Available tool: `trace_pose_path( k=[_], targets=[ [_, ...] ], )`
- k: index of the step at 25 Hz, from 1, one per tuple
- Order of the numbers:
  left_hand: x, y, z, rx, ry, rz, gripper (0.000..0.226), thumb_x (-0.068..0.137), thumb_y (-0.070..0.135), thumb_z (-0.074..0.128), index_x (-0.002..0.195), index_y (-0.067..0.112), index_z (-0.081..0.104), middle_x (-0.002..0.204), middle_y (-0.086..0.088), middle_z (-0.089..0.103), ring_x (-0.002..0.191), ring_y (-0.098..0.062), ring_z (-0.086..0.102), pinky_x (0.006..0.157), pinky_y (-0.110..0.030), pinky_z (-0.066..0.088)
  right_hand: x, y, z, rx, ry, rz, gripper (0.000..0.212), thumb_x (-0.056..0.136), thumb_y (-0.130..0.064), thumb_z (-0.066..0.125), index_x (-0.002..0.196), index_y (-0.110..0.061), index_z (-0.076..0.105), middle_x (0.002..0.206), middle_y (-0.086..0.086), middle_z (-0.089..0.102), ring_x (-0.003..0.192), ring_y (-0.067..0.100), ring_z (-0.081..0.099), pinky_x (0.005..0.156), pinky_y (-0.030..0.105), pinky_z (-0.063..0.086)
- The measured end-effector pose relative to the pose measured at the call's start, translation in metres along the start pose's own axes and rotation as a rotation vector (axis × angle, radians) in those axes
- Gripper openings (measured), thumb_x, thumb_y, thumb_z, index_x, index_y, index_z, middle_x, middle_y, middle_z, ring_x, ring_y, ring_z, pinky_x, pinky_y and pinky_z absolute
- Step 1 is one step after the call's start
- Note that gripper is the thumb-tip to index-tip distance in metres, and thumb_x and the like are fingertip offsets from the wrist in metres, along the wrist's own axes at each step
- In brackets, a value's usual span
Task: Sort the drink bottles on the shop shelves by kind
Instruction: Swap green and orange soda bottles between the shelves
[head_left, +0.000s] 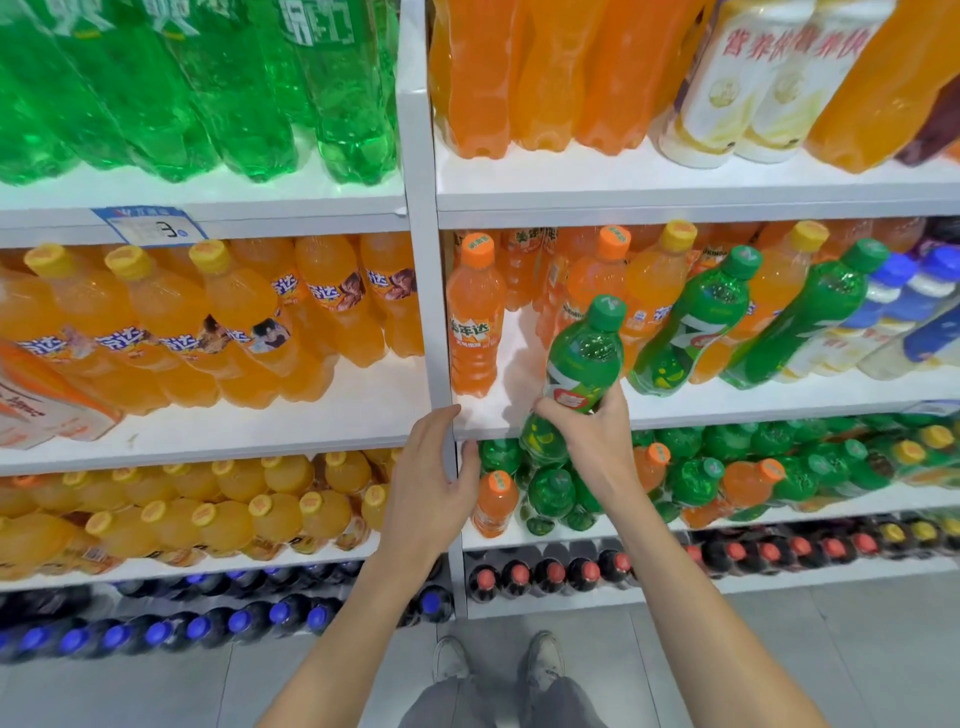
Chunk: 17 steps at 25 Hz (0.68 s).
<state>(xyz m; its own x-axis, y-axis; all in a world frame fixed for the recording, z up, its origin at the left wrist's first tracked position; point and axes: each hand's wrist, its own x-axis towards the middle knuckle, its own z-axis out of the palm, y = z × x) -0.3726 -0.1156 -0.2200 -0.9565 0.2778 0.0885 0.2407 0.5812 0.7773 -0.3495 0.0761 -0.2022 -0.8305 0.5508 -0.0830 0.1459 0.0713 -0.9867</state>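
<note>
Left hand (431, 483) grips the shelf upright (423, 291). Right hand (592, 441) holds a green bottle (584, 358) low on its body. Held so low it may swing and topple the lone orange bottle (475, 322) at 10 o'clock. The green bottle rises from that hand toward 12 o'clock.

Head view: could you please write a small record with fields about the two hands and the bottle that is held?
right hand: grips a green bottle around its lower body
green bottle: tilted, cap up, at the front of the middle right shelf
left hand: holds the white shelf post between thumb and fingers
neighbours: orange bottle to the left, two more green bottles to the right, same shelf
shelf below: green and orange bottles mixed
</note>
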Motion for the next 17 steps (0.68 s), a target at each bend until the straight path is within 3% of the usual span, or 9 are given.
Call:
trace_pose_path(
  k=[4,7,9,13,17],
  targets=[
    [-0.017,0.002,0.004,0.01,-0.021,-0.021,0.046,0.103,0.026,0.057,0.148,0.018,0.05,0.148,0.003,0.054,0.138,-0.013,0.047,0.112,-0.026,0.037,-0.016,0.002,-0.02,0.072,-0.007,0.061,0.046,0.076,-0.014,0.083,0.116,-0.021,0.064,0.104,0.008,0.074,0.098,0.027,0.071,0.094,0.056,0.057],
    [-0.035,0.011,0.011,0.028,-0.002,-0.011,0.044,0.103,0.022,0.057,0.146,0.016,0.051,0.145,0.002,0.055,0.133,-0.009,0.046,0.104,-0.011,0.03,-0.028,0.006,-0.039,0.086,-0.037,0.086,0.047,0.076,-0.016,0.085,0.118,-0.019,0.064,0.105,0.007,0.074,0.099,0.024,0.072,0.095,0.054,0.057],
    [-0.049,0.014,0.021,0.025,0.012,-0.027,0.045,0.104,0.024,0.058,0.147,0.016,0.051,0.146,0.001,0.055,0.132,-0.008,0.046,0.102,-0.009,0.029,-0.036,0.012,-0.055,0.094,-0.061,0.109,0.044,0.077,-0.014,0.086,0.116,-0.017,0.065,0.103,0.008,0.075,0.098,0.025,0.072,0.095,0.055,0.057],
    [-0.086,0.021,0.045,-0.024,0.048,-0.108,0.047,0.104,0.029,0.059,0.149,0.02,0.049,0.146,0.005,0.052,0.129,-0.006,0.048,0.105,-0.025,0.041,-0.057,0.029,-0.089,0.094,-0.107,0.133,0.047,0.072,-0.022,0.088,0.112,-0.018,0.064,0.108,0.014,0.071,0.098,0.029,0.071,0.093,0.054,0.058],
    [-0.119,0.025,0.064,-0.019,0.097,-0.2,0.05,0.103,0.029,0.06,0.151,0.018,0.047,0.146,0.002,0.054,0.132,-0.013,0.051,0.11,-0.036,0.044,-0.083,0.043,-0.121,0.137,-0.163,0.182,0.048,0.08,-0.008,0.085,0.121,-0.013,0.061,0.102,0.007,0.074,0.093,0.023,0.073,0.088,0.041,0.061]
  ],
)
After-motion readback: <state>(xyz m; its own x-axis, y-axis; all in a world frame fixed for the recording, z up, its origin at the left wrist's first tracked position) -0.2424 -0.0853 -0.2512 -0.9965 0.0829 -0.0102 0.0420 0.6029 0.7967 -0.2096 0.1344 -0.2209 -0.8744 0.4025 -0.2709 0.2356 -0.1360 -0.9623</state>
